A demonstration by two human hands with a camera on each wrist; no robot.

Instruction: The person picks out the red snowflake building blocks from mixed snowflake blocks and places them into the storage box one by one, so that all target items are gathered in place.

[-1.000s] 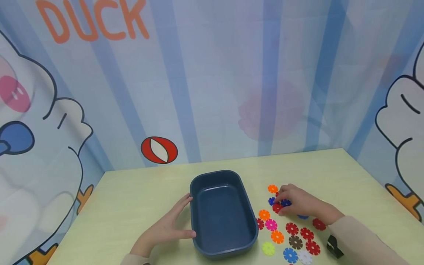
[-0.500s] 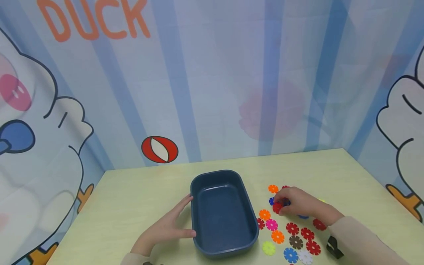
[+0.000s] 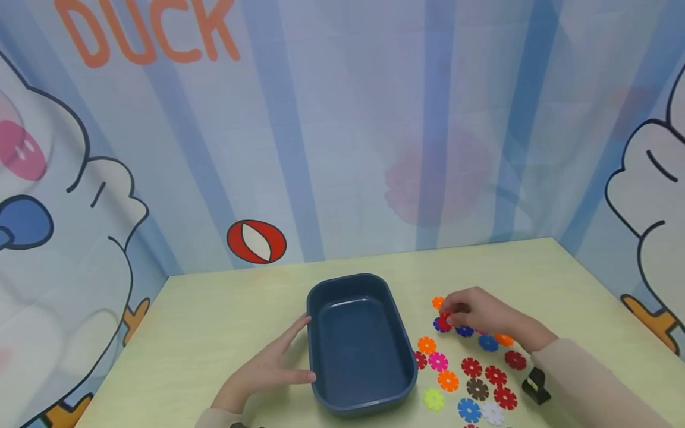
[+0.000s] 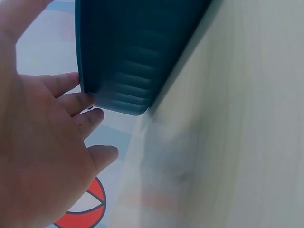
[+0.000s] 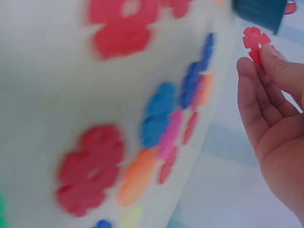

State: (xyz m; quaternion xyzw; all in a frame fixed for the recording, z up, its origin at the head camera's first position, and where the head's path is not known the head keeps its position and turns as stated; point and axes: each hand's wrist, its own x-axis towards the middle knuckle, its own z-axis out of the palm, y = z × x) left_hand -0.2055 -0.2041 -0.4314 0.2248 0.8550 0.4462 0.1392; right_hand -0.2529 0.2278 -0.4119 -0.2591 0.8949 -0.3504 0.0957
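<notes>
Right hand (image 3: 476,310) pinches red disc (image 3: 444,322), now raised off table (image 3: 535,273).

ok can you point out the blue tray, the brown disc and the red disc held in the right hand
Blue tray (image 3: 361,356): head view, bare floor inside it
Brown disc (image 3: 478,389): head view, its middle
Held red disc (image 5: 252,40): right wrist view, its uncovered petals

Pale yellow table (image 3: 230,321), blue tray (image 3: 362,351) on it, notched discs (image 3: 471,367) — many colours; scattered alongside
</notes>
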